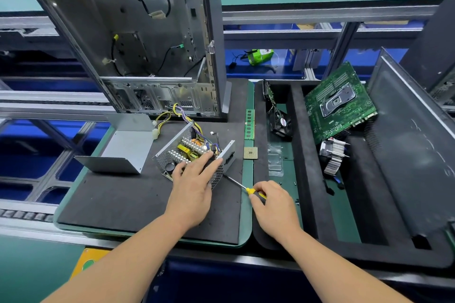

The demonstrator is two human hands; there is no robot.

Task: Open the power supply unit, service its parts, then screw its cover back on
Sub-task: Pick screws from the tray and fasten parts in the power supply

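A stripped computer case [138,39] stands upright at the far left of my bench [247,216], and to the right a black foam tray [305,155] holds a green motherboard [337,103] leaning against its far wall. Near the middle of the dark mat [123,199], the power supply unit [194,152] lies open, its removed metal cover [123,147] just left of it. My left hand [193,184] rests on the unit with fingers spread, while my right hand [273,202] pinches a yellow-handled screwdriver [242,187] whose tip points at the unit's near right corner.
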